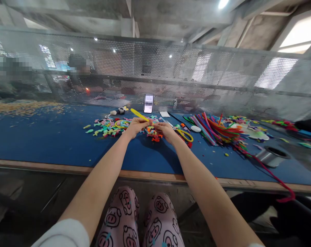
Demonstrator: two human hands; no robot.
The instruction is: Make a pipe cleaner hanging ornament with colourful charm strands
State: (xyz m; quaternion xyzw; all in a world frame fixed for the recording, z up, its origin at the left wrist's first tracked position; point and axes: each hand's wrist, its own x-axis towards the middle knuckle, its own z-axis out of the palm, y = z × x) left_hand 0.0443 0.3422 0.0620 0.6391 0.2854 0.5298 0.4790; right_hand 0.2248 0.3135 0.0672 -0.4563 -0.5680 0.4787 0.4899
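Note:
A yellow pipe cleaner slants up and to the left from between my two hands. My left hand is closed in a pinch on it. Close by on the right, my right hand is also pinched at the fingertips, facing the left one. What sits between its fingers is too small to make out. Beneath and behind both hands spreads a pile of small coloured pieces, with orange ones right below. Yellow-handled scissors appear to lie just beyond my right hand.
A lit phone stands against the perforated metal screen. To the right are a bundle of coloured pipe cleaners, a white oval piece and a metal spool. Tan scraps cover the far left. The blue table's wooden edge runs before my knees.

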